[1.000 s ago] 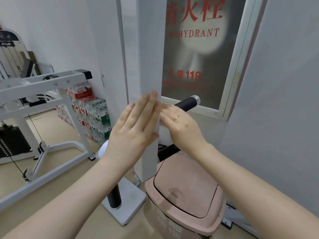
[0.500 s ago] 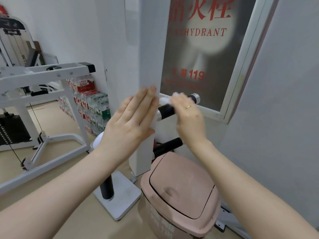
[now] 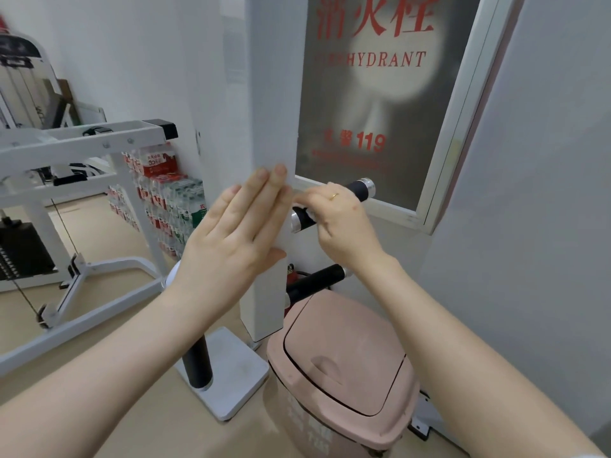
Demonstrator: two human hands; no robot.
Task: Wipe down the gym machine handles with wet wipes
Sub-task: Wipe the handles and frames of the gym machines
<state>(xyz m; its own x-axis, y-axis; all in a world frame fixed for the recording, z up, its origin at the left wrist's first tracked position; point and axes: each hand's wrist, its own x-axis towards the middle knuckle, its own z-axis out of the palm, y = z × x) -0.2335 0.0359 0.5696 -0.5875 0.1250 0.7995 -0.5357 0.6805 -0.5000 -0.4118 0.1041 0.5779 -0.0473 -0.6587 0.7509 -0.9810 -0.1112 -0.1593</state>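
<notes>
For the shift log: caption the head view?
Right hand grips the upper black handle; left hand lies flat on the white post.

Grey cabinet panel [image 3: 380, 104] reads "消火栓" in red; "HYDRANT"; "119".

Black handle [image 3: 359, 190], white post [image 3: 271, 94], pink bin [image 3: 344, 368], red lettering [image 3: 373, 14]

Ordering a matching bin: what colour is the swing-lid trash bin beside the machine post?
Dusty pink: the trash bin shows clearly in the head view.
</notes>
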